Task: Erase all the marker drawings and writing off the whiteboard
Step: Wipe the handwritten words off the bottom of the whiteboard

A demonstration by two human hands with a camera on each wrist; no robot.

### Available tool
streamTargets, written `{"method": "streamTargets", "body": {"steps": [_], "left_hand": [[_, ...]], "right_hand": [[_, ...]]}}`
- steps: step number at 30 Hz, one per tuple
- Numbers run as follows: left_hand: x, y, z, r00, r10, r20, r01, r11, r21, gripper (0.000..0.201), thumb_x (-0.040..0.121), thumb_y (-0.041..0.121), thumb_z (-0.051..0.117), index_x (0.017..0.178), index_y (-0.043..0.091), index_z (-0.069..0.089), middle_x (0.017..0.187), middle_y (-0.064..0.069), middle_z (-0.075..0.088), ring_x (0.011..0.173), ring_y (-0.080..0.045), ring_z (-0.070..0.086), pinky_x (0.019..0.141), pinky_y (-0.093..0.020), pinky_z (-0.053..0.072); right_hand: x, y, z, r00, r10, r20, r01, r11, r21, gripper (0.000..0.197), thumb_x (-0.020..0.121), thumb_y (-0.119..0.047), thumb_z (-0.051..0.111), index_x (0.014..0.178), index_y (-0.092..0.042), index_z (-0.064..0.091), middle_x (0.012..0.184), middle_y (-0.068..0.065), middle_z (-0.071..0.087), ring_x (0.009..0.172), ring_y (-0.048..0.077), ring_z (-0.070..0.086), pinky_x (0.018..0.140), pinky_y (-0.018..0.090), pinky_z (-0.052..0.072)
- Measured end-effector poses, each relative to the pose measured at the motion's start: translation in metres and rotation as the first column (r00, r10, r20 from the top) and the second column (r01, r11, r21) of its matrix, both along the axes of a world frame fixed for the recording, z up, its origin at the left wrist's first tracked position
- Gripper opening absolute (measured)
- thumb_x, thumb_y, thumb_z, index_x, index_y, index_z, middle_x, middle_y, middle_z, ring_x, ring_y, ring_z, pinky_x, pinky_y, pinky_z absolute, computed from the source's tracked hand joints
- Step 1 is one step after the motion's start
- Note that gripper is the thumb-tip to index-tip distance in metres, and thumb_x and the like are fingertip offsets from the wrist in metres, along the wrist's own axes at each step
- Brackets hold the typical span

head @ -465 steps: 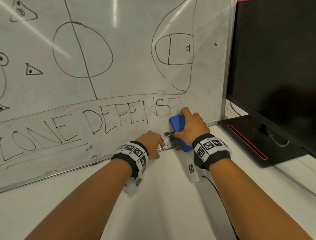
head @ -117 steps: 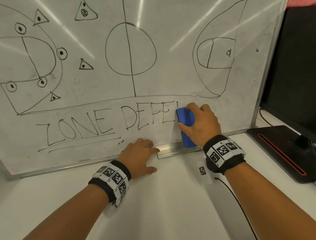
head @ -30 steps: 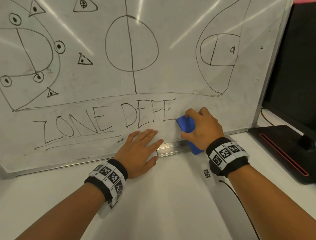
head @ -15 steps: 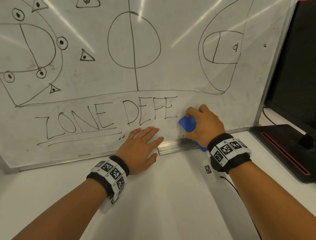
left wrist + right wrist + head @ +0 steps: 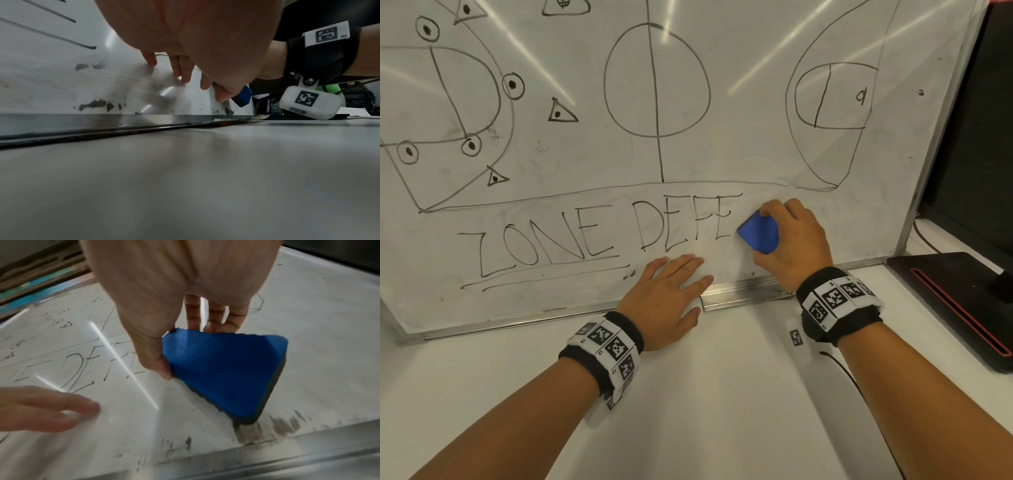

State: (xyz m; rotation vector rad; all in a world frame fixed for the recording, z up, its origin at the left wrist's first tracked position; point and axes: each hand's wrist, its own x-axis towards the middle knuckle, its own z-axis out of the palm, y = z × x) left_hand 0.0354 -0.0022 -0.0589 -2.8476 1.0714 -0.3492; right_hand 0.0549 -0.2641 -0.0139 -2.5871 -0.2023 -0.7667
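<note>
A whiteboard [image 5: 750,161] leans upright on the white table, covered in black marker court drawings and the letters "ZONE DEFE" [image 5: 599,236]. My right hand [image 5: 787,240] grips a blue eraser [image 5: 758,233] [image 5: 222,374] and holds it against the board just right of the last E. The eraser's dark felt edge touches the board. My left hand [image 5: 671,294] lies flat with straight fingers [image 5: 185,71] on the board's lower edge, below "DEFE". Smudged marker residue [image 5: 283,423] streaks the board near the bottom frame.
A metal marker tray [image 5: 739,294] runs along the board's bottom edge between my hands. A black monitor [image 5: 976,144] with its black, red-trimmed base [image 5: 955,301] stands right of the board. The white table [image 5: 705,394] stretches toward me.
The letters after "DEFE" have been wiped away since the earliest frame. Over the last second the eraser has moved up and tilted, from the tray edge to beside the last E. The left hand stays.
</note>
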Motion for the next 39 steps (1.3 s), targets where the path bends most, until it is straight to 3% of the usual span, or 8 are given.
{"method": "streamTargets", "body": {"steps": [5, 10, 15, 18, 23, 28, 32, 39], "left_hand": [[-0.002, 0.001, 0.0, 1.0, -0.005, 0.009, 0.006, 1.0, -0.027, 0.062, 0.094, 0.051, 0.027, 0.151, 0.03, 0.038, 0.163, -0.005, 0.025, 0.152, -0.023, 0.018, 0.121, -0.048, 0.018], [-0.006, 0.009, 0.0, 0.999, 0.042, 0.034, -0.04, 0.997, -0.062, 0.059, 0.093, 0.049, 0.032, 0.147, 0.028, 0.045, 0.158, -0.006, 0.035, 0.146, -0.028, 0.03, 0.116, -0.051, 0.03], [-0.007, 0.01, 0.002, 0.997, 0.044, 0.061, -0.039, 0.996, -0.075, 0.056, 0.091, 0.047, 0.036, 0.141, 0.027, 0.053, 0.152, -0.008, 0.044, 0.136, -0.031, 0.041, 0.107, -0.052, 0.04], [-0.008, 0.011, 0.002, 0.997, 0.047, 0.059, -0.041, 0.994, -0.097, 0.056, 0.091, 0.047, 0.036, 0.14, 0.028, 0.053, 0.152, -0.008, 0.044, 0.137, -0.031, 0.041, 0.108, -0.053, 0.04], [-0.008, 0.012, 0.001, 0.998, 0.044, 0.053, -0.038, 0.993, -0.109, 0.054, 0.091, 0.046, 0.038, 0.139, 0.029, 0.054, 0.151, -0.007, 0.045, 0.136, -0.03, 0.041, 0.106, -0.052, 0.041], [-0.009, 0.012, 0.002, 0.998, 0.036, 0.054, -0.03, 0.992, -0.119, 0.051, 0.089, 0.045, 0.04, 0.135, 0.028, 0.057, 0.148, -0.008, 0.048, 0.134, -0.031, 0.043, 0.103, -0.053, 0.042], [-0.009, 0.012, 0.002, 0.998, 0.033, 0.057, -0.026, 0.992, -0.126, 0.051, 0.089, 0.045, 0.041, 0.134, 0.029, 0.058, 0.149, -0.009, 0.047, 0.134, -0.032, 0.043, 0.103, -0.054, 0.042], [-0.008, 0.011, 0.003, 0.995, 0.069, 0.065, -0.059, 0.989, -0.136, 0.051, 0.089, 0.045, 0.04, 0.135, 0.029, 0.058, 0.15, -0.008, 0.045, 0.136, -0.031, 0.039, 0.103, -0.055, 0.037]], "right_hand": [[-0.004, 0.028, -0.006, 0.996, 0.076, -0.034, -0.079, 0.993, -0.082, 0.068, 0.065, -0.024, 0.085, 0.124, -0.024, 0.051, 0.109, -0.001, 0.051, 0.094, 0.021, 0.051, 0.072, 0.04, 0.053], [-0.001, 0.02, 0.005, 1.0, 0.009, -0.008, -0.009, 1.0, -0.023, 0.067, 0.063, -0.021, 0.085, 0.121, -0.025, 0.052, 0.106, -0.002, 0.05, 0.091, 0.022, 0.051, 0.069, 0.038, 0.052], [-0.006, 0.032, 0.004, 0.992, 0.064, -0.108, -0.08, 0.986, -0.144, 0.065, 0.066, -0.026, 0.083, 0.123, -0.028, 0.05, 0.104, -0.005, 0.047, 0.09, 0.021, 0.051, 0.068, 0.038, 0.053], [-0.004, 0.026, 0.009, 0.998, 0.015, -0.06, -0.017, 0.999, -0.042, 0.068, 0.064, -0.028, 0.084, 0.123, -0.027, 0.051, 0.104, -0.003, 0.048, 0.086, 0.022, 0.052, 0.067, 0.038, 0.053], [-0.014, 0.03, 0.007, 0.974, 0.0, -0.229, -0.026, 0.994, -0.108, 0.067, 0.067, -0.038, 0.082, 0.125, -0.029, 0.049, 0.102, -0.002, 0.047, 0.085, 0.024, 0.056, 0.068, 0.036, 0.053], [-0.014, 0.036, 0.015, 0.982, -0.028, -0.185, 0.017, 0.998, -0.06, 0.063, 0.073, -0.045, 0.078, 0.127, -0.032, 0.049, 0.102, 0.0, 0.045, 0.081, 0.023, 0.053, 0.066, 0.031, 0.046], [-0.017, 0.042, 0.01, 0.963, -0.016, -0.268, -0.009, 0.996, -0.092, 0.063, 0.073, -0.048, 0.077, 0.127, -0.034, 0.047, 0.1, 0.0, 0.044, 0.081, 0.025, 0.055, 0.066, 0.033, 0.049], [-0.017, 0.043, 0.007, 0.967, -0.045, -0.251, 0.027, 0.997, -0.075, 0.061, 0.075, -0.054, 0.074, 0.125, -0.035, 0.046, 0.1, 0.001, 0.047, 0.083, 0.026, 0.055, 0.068, 0.034, 0.049]]}}
